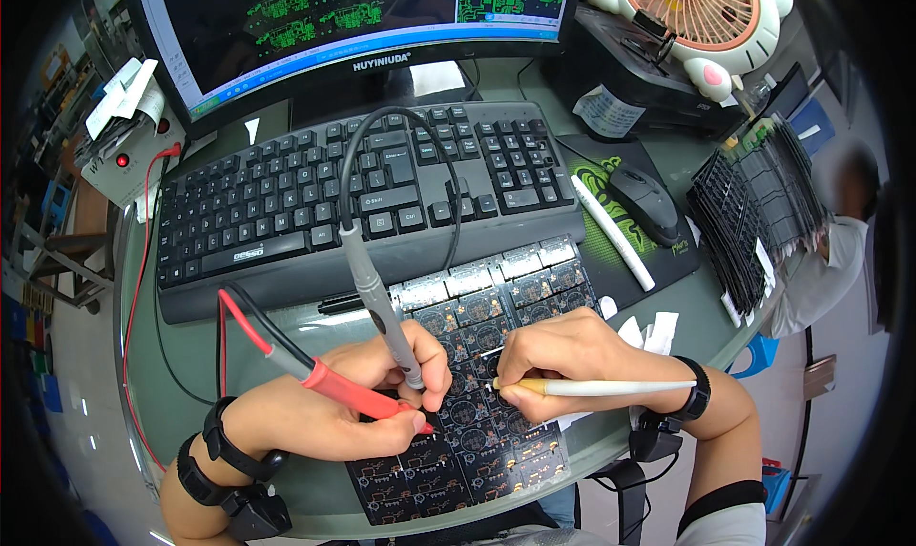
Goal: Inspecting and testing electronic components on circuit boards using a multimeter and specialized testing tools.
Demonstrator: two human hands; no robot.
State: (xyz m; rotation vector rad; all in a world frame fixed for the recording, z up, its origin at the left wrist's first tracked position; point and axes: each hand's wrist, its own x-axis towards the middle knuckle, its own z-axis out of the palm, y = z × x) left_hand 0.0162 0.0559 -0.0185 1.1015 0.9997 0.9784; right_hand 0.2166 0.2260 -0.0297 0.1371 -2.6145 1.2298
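Note:
A dark panel of printed circuit boards [410,493] lies flat on the desk under both hands. My left hand [329,430] is closed on two test probes. The red test probe [355,390] slants down to the right, its tip at the panel. The grey test probe [380,307] stands steeper, its cable looping up over the keyboard; its tip is hidden by my fingers. My right hand [563,350] pinches a slim white pen-like tool [611,388] with a yellowish front end, held low over the middle of the panel.
Behind the panel sits a black keyboard [286,198], below a monitor [358,64]. A white marker [615,236] and black mouse [644,202] rest on a mouse pad. Stacked board panels [735,231] stand right, with a person [825,260] beyond. A fan [692,7] is at back right.

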